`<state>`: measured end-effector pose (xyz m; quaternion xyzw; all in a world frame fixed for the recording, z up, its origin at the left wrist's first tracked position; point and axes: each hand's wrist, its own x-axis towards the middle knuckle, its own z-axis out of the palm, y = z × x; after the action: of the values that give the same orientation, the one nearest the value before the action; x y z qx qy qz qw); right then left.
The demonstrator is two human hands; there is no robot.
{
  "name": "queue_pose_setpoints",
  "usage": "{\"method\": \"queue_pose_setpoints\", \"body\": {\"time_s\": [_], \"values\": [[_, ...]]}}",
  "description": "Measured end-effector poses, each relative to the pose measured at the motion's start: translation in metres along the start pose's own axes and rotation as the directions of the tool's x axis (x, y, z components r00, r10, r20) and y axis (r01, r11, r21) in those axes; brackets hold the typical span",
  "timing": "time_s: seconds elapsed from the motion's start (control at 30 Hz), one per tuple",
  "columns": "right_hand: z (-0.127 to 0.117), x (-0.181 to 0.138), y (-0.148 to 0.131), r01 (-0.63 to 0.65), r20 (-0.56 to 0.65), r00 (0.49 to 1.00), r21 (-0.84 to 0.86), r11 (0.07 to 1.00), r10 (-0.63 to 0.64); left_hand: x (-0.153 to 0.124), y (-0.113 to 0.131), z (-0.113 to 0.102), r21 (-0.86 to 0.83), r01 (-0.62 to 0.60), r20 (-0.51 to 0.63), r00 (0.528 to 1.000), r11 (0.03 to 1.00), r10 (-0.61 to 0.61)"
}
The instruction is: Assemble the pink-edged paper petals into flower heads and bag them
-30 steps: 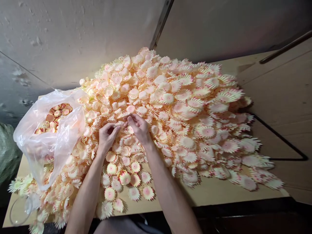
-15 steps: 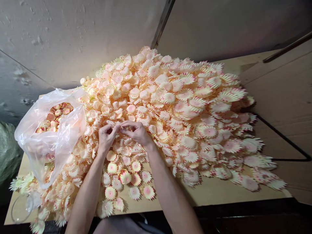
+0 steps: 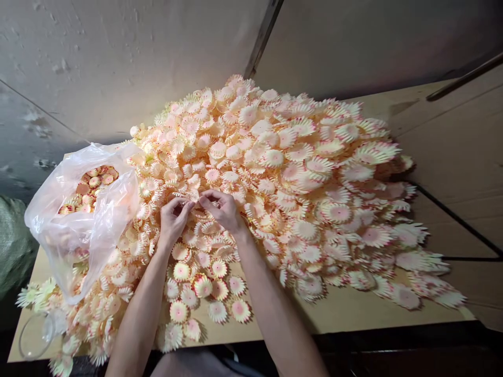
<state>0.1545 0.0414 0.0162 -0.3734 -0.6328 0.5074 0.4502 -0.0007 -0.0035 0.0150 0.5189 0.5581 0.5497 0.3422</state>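
Observation:
A big heap of cream and pink artificial flower heads (image 3: 298, 173) covers a wooden table (image 3: 353, 309). My left hand (image 3: 172, 219) and my right hand (image 3: 222, 208) meet over the near side of the heap. Both hands have their fingers pinched together on a small flower head (image 3: 195, 198) held between them. Single flower heads (image 3: 204, 287) lie spread flat on the table just below my forearms.
A clear plastic bag (image 3: 84, 220) holding more flower heads lies at the left of the heap. A clear round container (image 3: 33, 336) sits at the near left corner. A grey wall (image 3: 118, 57) rises behind the table. A black cable (image 3: 456, 220) runs along the right.
My two hands have come closer together, fingertips now meeting on the flower head. The view has shifted slightly.

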Motion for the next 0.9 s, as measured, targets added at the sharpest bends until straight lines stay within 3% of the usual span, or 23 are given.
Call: {"method": "queue_pose_setpoints", "body": {"time_s": [0.17,0.27,0.43,0.57,0.63,0.7,0.8,0.9], "values": [[0.001,-0.002,-0.002,0.002,0.174,0.985,-0.024,1.0,0.002,-0.001,0.002,-0.001,0.008,0.024,-0.056,0.998,1.0,-0.024],[0.003,-0.003,0.001,-0.012,0.186,0.982,-0.094,0.995,0.029,0.001,0.002,0.0,-0.011,0.01,-0.139,0.99,1.0,-0.011],[0.005,0.001,0.009,-0.012,-0.089,0.996,0.008,1.0,0.012,0.003,0.001,0.002,-0.136,-0.013,-0.158,0.987,0.991,-0.008],[0.002,0.003,0.009,-0.053,-0.274,0.958,0.118,0.992,0.084,-0.001,0.005,0.001,-0.034,-0.075,0.038,0.996,0.997,0.076],[0.001,0.002,0.005,-0.068,-0.237,0.967,0.136,0.988,0.099,-0.002,0.005,0.001,-0.001,-0.064,0.136,0.989,0.998,0.063],[-0.001,0.001,0.0,-0.057,-0.146,0.986,0.154,0.986,0.08,-0.002,0.003,0.001,0.015,-0.051,0.157,0.986,0.999,0.048],[-0.001,-0.002,-0.005,-0.013,-0.037,0.999,0.173,0.985,0.02,0.001,-0.003,0.002,0.03,-0.051,0.071,0.996,0.998,0.049],[-0.001,-0.004,-0.009,0.044,-0.008,0.999,0.142,0.989,-0.044,0.003,-0.007,0.002,-0.008,-0.029,-0.049,0.998,1.0,0.029]]}}
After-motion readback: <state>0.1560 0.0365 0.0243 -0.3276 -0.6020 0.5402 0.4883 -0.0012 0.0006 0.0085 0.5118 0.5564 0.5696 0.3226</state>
